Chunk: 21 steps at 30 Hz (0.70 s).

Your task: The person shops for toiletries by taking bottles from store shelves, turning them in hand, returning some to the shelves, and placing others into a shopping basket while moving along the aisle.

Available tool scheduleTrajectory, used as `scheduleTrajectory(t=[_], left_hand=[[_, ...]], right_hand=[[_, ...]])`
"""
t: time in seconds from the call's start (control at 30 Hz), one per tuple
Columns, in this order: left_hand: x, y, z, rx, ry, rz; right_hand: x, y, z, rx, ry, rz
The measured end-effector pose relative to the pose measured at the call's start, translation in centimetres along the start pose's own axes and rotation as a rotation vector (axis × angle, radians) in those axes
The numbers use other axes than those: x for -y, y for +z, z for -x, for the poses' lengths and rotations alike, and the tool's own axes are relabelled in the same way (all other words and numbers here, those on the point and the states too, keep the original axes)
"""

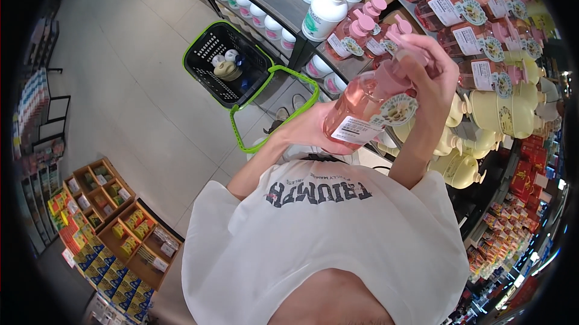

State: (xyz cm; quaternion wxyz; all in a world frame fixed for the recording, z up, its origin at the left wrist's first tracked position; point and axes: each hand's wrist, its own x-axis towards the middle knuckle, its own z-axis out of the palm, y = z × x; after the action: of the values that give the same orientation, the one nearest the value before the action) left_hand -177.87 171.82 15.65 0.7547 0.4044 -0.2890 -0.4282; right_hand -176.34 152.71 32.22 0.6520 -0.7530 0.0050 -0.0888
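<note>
My left hand [312, 128] holds the lower part of a clear pink pump bottle [362, 110] from beneath. The bottle is tilted, with its pump end towards the upper right, and bears a white label and a round tag. My right hand [429, 65] has its fingers around the pink pump top. Behind the bottle, similar pink pump bottles [362, 31] stand on the shelf beside white pump bottles [325, 15]. A black shopping basket [212, 38] with a green rim is on the floor, a few small items inside; its green handle [312, 85] leans out towards me.
Shelf edges [280, 17] run close in front of me, with white tubs on lower levels. Pink bottles lie in rows at the upper right, above cream-coloured pump bottles [502, 112]. A wooden display bin [122, 234] with packaged goods stands at the lower left on the tiled floor [135, 99].
</note>
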Motion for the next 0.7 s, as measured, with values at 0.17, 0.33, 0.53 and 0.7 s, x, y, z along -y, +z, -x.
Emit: scheduleTrajectory(t=[0.17,0.33,0.53,0.7], left_hand=[[-2.1,0.9,3.3,-0.15,0.063,0.004],[-0.3,1.7,6.1,-0.302,-0.037,0.275],[4.7,2.2,9.4,-0.555,-0.165,0.501],[5.9,1.4,10.2,-0.52,-0.179,0.371]], right_hand=[[-4.2,3.3,-2.2,0.241,0.281,-0.682],[-13.8,11.2,-0.7,0.944,0.161,-1.314],[-21.6,13.4,2.2,0.891,0.45,-1.659],[-21.7,13.7,2.4,0.9,0.383,-1.612]])
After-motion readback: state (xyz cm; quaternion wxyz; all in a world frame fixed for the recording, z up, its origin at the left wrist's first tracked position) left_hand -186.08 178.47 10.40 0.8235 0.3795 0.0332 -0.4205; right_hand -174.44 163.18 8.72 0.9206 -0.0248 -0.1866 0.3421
